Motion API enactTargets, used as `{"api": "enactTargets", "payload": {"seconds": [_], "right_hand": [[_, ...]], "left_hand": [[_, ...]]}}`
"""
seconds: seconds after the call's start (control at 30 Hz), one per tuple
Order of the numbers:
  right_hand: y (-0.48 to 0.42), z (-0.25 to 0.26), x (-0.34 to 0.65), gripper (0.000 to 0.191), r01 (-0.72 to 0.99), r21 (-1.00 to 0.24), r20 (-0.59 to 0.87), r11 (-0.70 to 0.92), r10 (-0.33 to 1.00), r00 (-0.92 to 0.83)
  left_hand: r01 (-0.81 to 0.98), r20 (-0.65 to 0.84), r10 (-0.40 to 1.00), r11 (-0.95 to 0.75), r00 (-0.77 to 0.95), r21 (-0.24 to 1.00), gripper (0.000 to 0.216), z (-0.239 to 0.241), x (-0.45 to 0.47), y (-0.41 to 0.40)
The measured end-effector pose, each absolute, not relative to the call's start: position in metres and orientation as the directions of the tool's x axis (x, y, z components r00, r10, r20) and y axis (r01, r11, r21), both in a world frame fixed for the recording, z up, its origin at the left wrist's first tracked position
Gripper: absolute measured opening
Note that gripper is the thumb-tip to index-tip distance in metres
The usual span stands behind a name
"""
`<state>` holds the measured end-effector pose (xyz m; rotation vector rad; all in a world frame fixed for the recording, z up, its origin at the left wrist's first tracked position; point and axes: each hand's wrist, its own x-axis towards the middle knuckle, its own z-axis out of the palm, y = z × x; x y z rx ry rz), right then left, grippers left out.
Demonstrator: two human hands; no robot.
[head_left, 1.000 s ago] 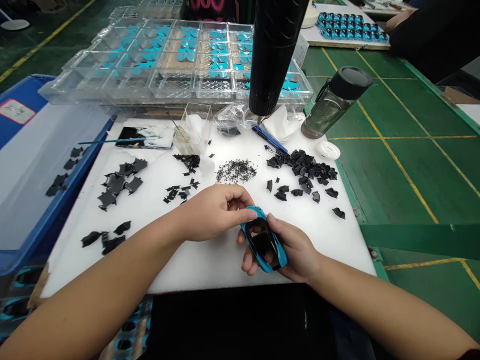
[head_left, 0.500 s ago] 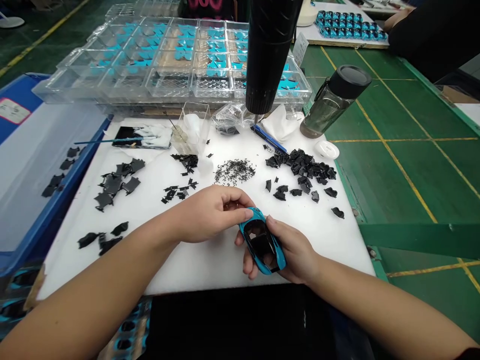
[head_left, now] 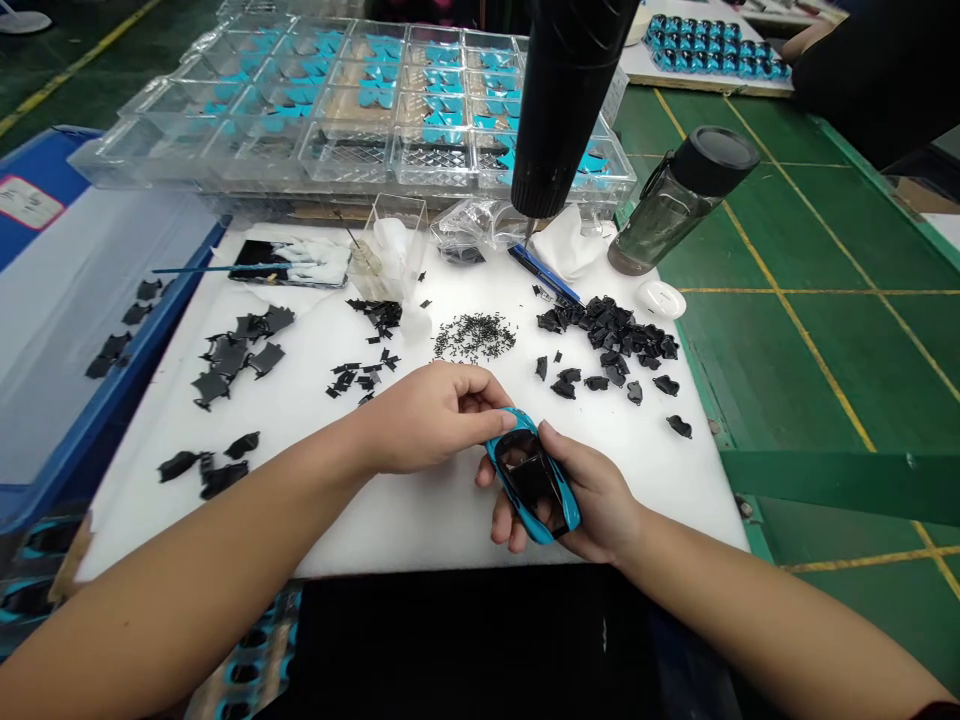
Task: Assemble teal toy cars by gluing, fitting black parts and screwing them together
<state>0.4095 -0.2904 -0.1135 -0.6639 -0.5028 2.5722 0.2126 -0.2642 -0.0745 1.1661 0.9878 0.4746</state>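
The right hand (head_left: 596, 500) cradles a blue model car shell (head_left: 534, 480), open side up, above a white foam pad (head_left: 420, 530) on the bench. Its fingers (head_left: 510, 535) curl beneath the shell, and the thumb lies along one edge. The left hand (head_left: 431, 418) grips the shell's far end with its fingertips (head_left: 504, 422). A black insert appears seated inside. Unfitted black parts (head_left: 611, 335) and a heap of small black pins (head_left: 474, 337) lie on the pad. Beyond stand clear trays (head_left: 352, 110) of blue pieces.

The head camera looks forward and down over a foam pad (head_left: 420, 530). The left hand (head_left: 427, 420) and right hand (head_left: 592, 500) sit close, at 6 o'clock.
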Motion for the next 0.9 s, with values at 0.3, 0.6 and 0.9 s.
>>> {"api": "enactTargets", "payload": {"seconds": [0.3,0.6,0.9], "right_hand": [[-0.286,-0.109,0.414,0.059,-0.281,-0.321,-0.384,-0.905,0.395,-0.835],[-0.285,-0.106,0.414,0.062,-0.255,-0.301,-0.429,-0.919,0.369,-0.825],[-0.288,-0.112,0.411,0.061,-0.265,-0.353,-0.413,-0.898,0.403,-0.817]], "left_hand": [[0.25,-0.384,0.778,0.296,0.497,0.922,0.029,-0.068,0.208,-0.262],[0.344,-0.423,0.799,0.289,0.428,0.894,0.029,-0.066,0.207,-0.261],[0.348,-0.451,0.797,0.323,0.402,0.88,0.028,-0.075,0.21,-0.263]]}}
